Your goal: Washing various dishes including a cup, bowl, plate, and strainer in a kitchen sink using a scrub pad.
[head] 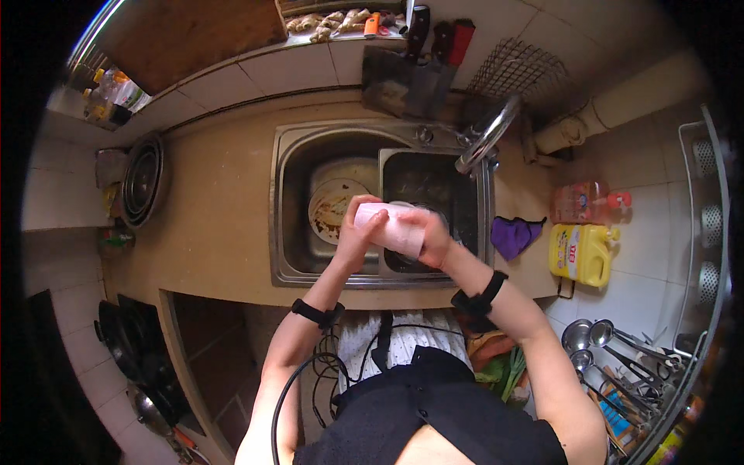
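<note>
My left hand [359, 232] and my right hand [431, 235] both grip a pale pink cloth [390, 228], one at each end, above the divider of a double stainless-steel sink [278, 232]. Below, in the larger left basin, lies a round plate [332, 203] with brown stains. Part of a white dish [402, 204] shows behind the cloth in the smaller right basin; the rest is hidden. The chrome faucet [487, 138] arches over the right basin's back corner.
Right of the sink lie a purple cloth [514, 237], a pink soap bottle [581, 202] and a yellow jug [581, 254]. Cleavers [386, 81] hang behind it. Nested metal bowls [142, 181] lean at the counter's left end. Ladles [577, 336] hang at the lower right.
</note>
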Demonstrator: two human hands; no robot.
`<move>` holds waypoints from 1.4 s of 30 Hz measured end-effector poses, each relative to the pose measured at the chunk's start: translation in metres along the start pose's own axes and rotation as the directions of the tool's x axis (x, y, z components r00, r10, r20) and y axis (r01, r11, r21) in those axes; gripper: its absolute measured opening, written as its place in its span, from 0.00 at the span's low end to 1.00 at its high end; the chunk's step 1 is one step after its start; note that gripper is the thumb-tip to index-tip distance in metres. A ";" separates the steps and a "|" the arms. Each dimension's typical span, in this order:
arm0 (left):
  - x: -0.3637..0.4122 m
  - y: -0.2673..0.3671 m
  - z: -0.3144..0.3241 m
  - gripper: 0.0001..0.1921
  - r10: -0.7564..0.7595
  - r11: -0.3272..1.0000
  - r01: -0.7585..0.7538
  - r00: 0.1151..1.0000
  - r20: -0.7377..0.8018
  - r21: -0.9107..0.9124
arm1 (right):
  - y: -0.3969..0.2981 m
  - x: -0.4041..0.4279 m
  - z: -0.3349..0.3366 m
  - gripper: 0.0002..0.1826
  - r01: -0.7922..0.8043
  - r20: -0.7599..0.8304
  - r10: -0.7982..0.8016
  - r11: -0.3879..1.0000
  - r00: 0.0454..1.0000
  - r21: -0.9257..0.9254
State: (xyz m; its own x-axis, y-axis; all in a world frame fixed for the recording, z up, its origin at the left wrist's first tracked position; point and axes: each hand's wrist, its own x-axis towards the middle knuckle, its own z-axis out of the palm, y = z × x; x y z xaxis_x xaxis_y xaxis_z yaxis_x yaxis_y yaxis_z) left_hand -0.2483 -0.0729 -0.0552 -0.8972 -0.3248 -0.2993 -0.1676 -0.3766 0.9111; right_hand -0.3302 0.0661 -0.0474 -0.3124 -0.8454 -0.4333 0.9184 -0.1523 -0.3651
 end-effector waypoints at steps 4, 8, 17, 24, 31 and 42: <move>-0.004 -0.006 -0.001 0.17 0.368 0.900 -0.358 0.930 0.007 0.248 | -0.017 0.006 -0.001 0.16 -0.065 -0.133 0.084 0.988 0.988 0.139; -0.004 -0.015 0.000 0.16 0.141 0.986 -0.155 0.971 -0.195 -0.058 | 0.006 0.002 0.022 0.15 0.256 -0.031 -0.389 0.661 0.921 -0.705; -0.002 -0.009 -0.012 0.18 -0.468 0.719 0.435 0.880 0.085 -0.542 | -0.028 -0.010 0.018 0.19 0.530 0.868 -0.024 -0.784 0.497 -0.325; 0.000 -0.007 -0.011 0.12 -0.064 0.938 -0.033 0.962 -0.265 -0.346 | 0.022 -0.001 0.025 0.17 0.325 0.608 -0.601 -0.519 0.519 -0.791; -0.013 0.003 -0.028 0.09 0.536 0.824 -0.439 0.809 -0.241 0.360 | -0.003 0.026 0.040 0.18 -0.172 -0.057 0.179 0.979 0.982 0.109; -0.023 -0.024 -0.145 0.19 -0.266 0.756 0.048 0.934 -0.239 -0.653 | 0.073 0.101 0.097 0.14 0.558 0.413 0.375 -0.541 0.830 -0.629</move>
State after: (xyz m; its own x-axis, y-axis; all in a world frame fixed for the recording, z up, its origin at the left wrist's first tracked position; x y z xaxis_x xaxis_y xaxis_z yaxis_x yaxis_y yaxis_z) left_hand -0.1643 -0.1823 -0.1111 -0.6957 -0.4104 -0.5895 0.0964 -0.8667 0.4895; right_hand -0.2709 -0.0797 -0.0376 0.1858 -0.9701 -0.1560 -0.8241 -0.0674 -0.5624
